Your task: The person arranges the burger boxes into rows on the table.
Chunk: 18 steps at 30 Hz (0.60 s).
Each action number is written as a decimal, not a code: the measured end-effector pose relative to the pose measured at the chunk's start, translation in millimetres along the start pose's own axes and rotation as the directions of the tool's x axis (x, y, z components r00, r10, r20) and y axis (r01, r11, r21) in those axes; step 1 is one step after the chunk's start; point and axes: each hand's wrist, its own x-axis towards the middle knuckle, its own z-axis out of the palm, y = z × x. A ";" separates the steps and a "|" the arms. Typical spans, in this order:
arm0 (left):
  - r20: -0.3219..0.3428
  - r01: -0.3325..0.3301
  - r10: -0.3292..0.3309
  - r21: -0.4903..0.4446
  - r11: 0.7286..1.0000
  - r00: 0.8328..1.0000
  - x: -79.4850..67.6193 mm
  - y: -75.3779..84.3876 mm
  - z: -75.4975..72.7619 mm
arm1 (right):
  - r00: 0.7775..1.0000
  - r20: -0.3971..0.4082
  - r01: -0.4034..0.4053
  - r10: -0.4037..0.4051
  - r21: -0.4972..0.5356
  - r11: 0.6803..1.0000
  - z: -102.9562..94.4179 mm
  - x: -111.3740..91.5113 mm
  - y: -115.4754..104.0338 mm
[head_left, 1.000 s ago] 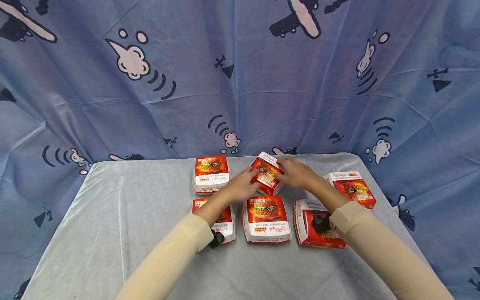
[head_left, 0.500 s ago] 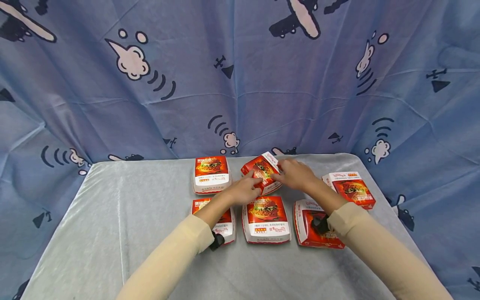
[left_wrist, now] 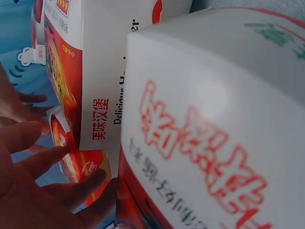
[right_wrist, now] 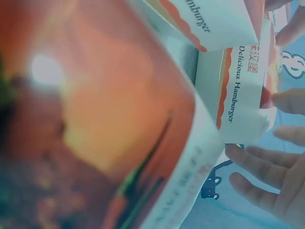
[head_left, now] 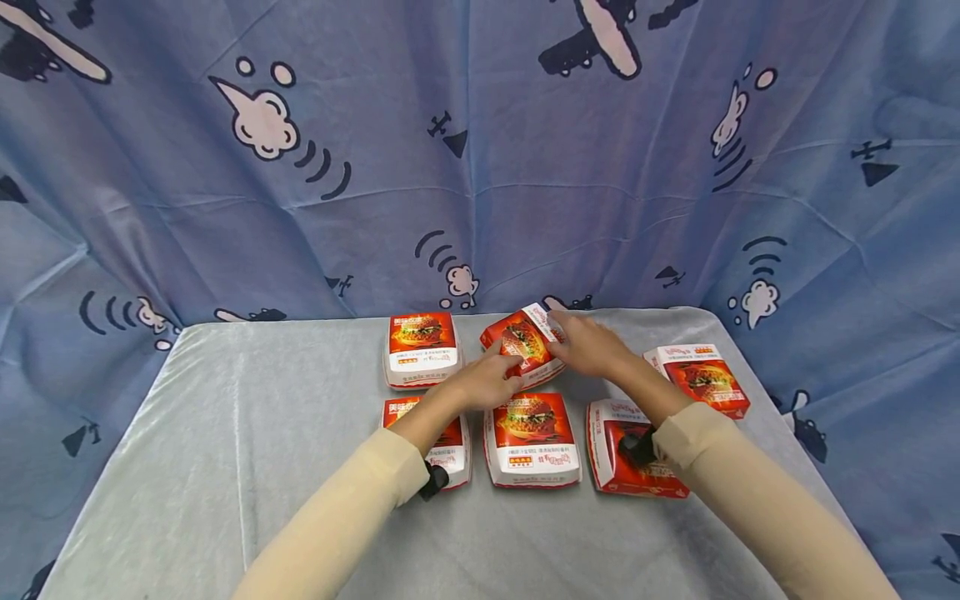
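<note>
In the head view a red and white burger box (head_left: pixel 525 342) lies turned askew in the back row, between both hands. The left hand (head_left: pixel 483 381) reaches its front left side, a finger over the printed lid; in the left wrist view the left hand's fingers (left_wrist: pixel 57 183) look spread and fairly straight. At its right corner the right hand (head_left: pixel 592 343) holds the box; in the right wrist view the thumb touches the red lid and the other fingers (right_wrist: pixel 259 167) lie along the side. The undersides of both hands are hidden from the head view.
Further burger boxes stand on the grey cloth-covered table (head_left: pixel 165 450): one back left (head_left: pixel 423 350), one under the left forearm (head_left: pixel 450 458), one front middle (head_left: pixel 532 437), one under the right wrist (head_left: pixel 626 475), one far right (head_left: pixel 705 379). A blue patterned curtain (head_left: pixel 375 167) hangs behind.
The askew box has turned and its left end has shifted leftward since the first frame. Lately the right hand has moved slightly up along its right corner; the other boxes stay put.
</note>
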 end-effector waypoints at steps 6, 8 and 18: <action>0.008 0.024 -0.024 -0.011 1.000 1.000 -0.5 -1.0 -1.9 | 0.999 0.032 0.013 -0.013 0.014 1.000 0.6 -2.5 4.4; 0.008 0.029 -0.029 -0.015 0.999 1.000 -1.1 -1.4 -2.4 | 0.999 0.038 -0.003 0.003 0.009 1.000 0.6 -4.1 4.0; -0.020 0.045 -0.046 -0.052 0.998 0.999 -0.4 -0.5 -1.0 | 1.000 0.019 -0.003 0.005 -0.087 0.996 2.4 -10.0 -1.9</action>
